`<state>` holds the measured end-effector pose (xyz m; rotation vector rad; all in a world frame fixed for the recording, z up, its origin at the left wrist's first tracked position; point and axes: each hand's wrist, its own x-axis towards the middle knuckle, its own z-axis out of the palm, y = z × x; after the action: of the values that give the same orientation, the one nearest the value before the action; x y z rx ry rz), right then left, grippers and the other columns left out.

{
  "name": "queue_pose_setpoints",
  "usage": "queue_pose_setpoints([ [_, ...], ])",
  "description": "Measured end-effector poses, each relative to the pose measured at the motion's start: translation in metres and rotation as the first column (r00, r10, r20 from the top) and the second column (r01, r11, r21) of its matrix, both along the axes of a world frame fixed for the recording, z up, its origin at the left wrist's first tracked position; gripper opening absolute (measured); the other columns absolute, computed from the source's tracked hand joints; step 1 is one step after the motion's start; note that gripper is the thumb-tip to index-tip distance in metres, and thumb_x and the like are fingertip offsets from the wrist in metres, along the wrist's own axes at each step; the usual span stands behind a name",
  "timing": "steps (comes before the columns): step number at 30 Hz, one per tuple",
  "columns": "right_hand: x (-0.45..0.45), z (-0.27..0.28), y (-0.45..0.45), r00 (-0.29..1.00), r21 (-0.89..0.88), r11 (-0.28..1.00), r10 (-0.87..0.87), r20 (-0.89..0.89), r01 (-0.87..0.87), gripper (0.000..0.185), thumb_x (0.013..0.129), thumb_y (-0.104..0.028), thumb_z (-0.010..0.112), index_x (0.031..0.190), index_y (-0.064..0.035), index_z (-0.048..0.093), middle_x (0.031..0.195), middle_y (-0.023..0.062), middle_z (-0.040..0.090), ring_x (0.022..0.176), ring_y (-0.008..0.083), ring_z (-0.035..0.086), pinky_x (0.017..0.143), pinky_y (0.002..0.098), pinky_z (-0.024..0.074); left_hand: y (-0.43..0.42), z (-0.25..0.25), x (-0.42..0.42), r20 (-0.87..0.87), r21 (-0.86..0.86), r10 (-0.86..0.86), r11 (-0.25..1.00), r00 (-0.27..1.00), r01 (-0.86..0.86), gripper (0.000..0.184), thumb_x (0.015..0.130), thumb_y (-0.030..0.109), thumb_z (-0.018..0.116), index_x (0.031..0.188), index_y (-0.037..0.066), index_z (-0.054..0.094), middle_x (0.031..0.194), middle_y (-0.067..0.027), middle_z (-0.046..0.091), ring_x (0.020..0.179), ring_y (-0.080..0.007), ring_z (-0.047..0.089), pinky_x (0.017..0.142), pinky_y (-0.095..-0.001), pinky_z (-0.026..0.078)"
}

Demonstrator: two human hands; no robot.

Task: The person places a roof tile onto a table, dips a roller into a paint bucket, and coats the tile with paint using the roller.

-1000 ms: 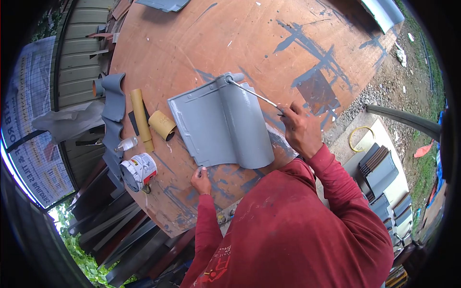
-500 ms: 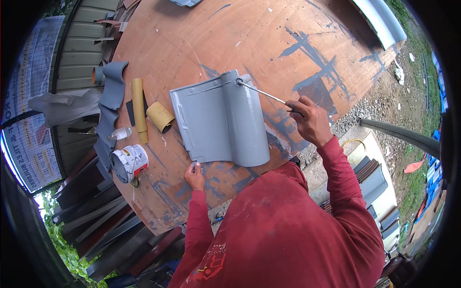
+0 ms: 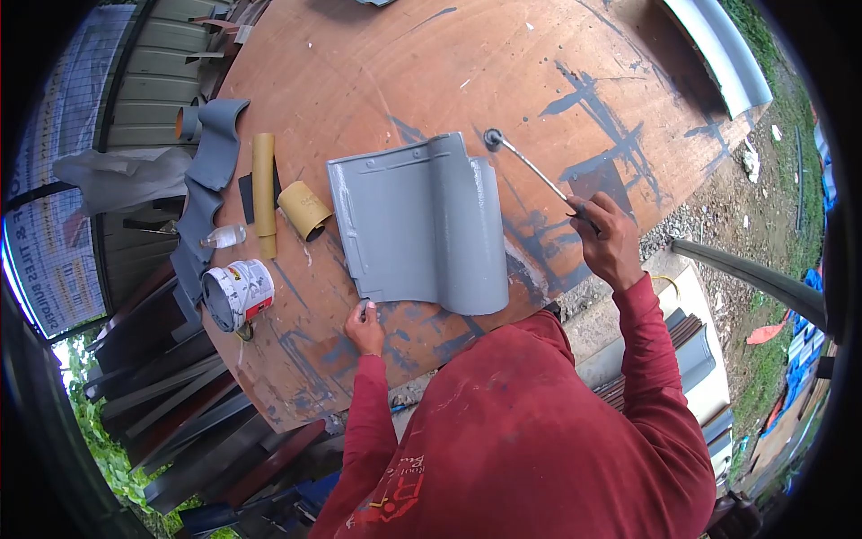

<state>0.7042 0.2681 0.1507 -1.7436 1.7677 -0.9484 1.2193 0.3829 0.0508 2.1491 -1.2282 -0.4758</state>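
Note:
A grey-painted roof tile (image 3: 395, 225) lies on the wooden table, its raised curved side to the right and wet paint shining along it. My left hand (image 3: 366, 332) is closed at the tile's lower left corner, thumb and fingers pinching the edge. In my right hand (image 3: 611, 235) is the handle of a small paint roller (image 3: 530, 166), fingers wrapped round it. The roller's dark head is off the tile, just right of its upper right corner.
The paint-streaked table (image 3: 359, 99) holds a paint can (image 3: 238, 295), a small clear bottle (image 3: 224, 237), a cardboard tube (image 3: 263, 193) and a shorter roll (image 3: 305, 211). Grey wavy tile pieces (image 3: 215, 144) line the left edge. Another curved tile (image 3: 718, 54) rests at the far right.
The roller in my right hand has come off the tile's upper right corner and moved right. My left hand stays at the tile's lower left corner. The whole view has shifted slightly.

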Motion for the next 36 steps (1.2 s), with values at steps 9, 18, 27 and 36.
queue_pose_setpoints([
  [9,0.007,-0.027,0.024,0.964,-0.192,0.981,-0.022,-0.266,-0.031,0.039,0.084,0.003,0.067,0.12,-0.0102,0.075,0.091,0.0091,0.054,0.076,0.0271,0.062,0.065,0.0391,0.0505,-0.003,0.007,-0.007,0.005,0.007,0.011,1.0,1.0,-0.011,0.026,0.099,0.017,0.073,0.096,-0.009,0.071,0.075,-0.01,0.068,0.065,-0.0174,0.068,0.06,-0.0341,0.051],
  [18,0.075,-0.026,-0.041,0.968,-0.327,0.943,-0.138,-0.211,0.063,0.04,0.082,0.003,0.064,0.119,-0.0088,0.075,0.093,0.009,0.056,0.081,0.026,0.063,0.068,0.0381,0.0509,0.003,-0.006,0.008,-0.02,0.03,0.003,1.0,1.0,-0.002,0.025,0.1,0.018,0.072,0.099,-0.007,0.072,0.077,-0.0095,0.068,0.066,-0.0178,0.068,0.06,-0.0344,0.051],
  [27,0.054,0.0,-0.024,0.51,0.275,0.955,-0.181,0.841,-0.114,0.033,0.1,-0.01,0.068,0.131,0.0007,0.067,0.093,0.0024,0.056,0.07,0.0119,0.06,0.061,0.0311,0.0529,0.04,0.007,0.002,0.072,0.039,-0.087,0.996,0.994,0.084,0.025,0.106,0.015,0.062,0.113,-0.007,0.072,0.094,-0.0136,0.069,0.076,-0.0217,0.07,0.067,-0.0351,0.054],
  [36,0.067,-0.024,0.054,0.545,0.502,0.838,-0.325,0.773,-0.213,0.039,0.101,-0.007,0.065,0.136,0.0097,0.06,0.096,0.0103,0.063,0.064,0.0139,0.063,0.056,0.0306,0.0541,0.087,-0.005,0.019,0.054,-0.023,0.044,0.999,0.998,-0.043,0.03,0.107,0.015,0.059,0.126,-0.007,0.068,0.107,-0.0145,0.064,0.078,-0.0228,0.07,0.066,-0.0348,0.057],
])
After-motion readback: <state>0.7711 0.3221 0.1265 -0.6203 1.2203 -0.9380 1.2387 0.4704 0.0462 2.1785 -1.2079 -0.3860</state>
